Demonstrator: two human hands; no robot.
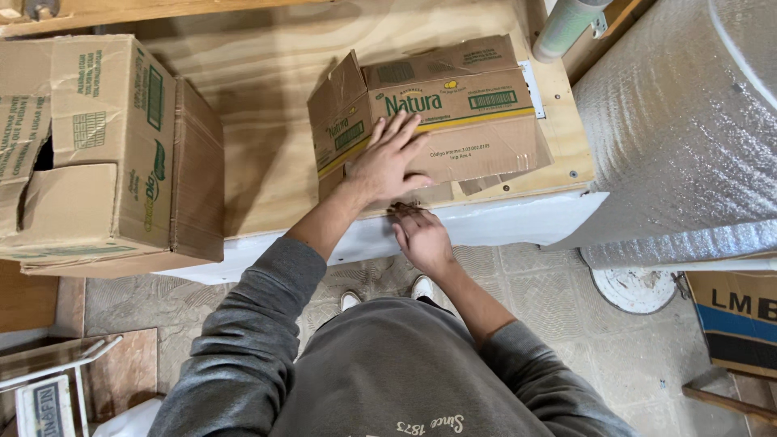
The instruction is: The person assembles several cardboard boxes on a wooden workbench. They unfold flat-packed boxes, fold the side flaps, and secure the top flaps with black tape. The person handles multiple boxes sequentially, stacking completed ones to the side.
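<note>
Head view: a plywood bench (267, 89) with pale grain and a white front edge carries a big, creased cardboard box (105, 154) at its left end. Near the front edge sits a smaller cardboard box (453, 113), flaps loose and dented. The left hand (388, 162) lies flat on its near side, fingers spread, clamping nothing. The right hand (421, 235) reaches under the box's bottom edge, fingertips hidden; I can't tell its grip.
</note>
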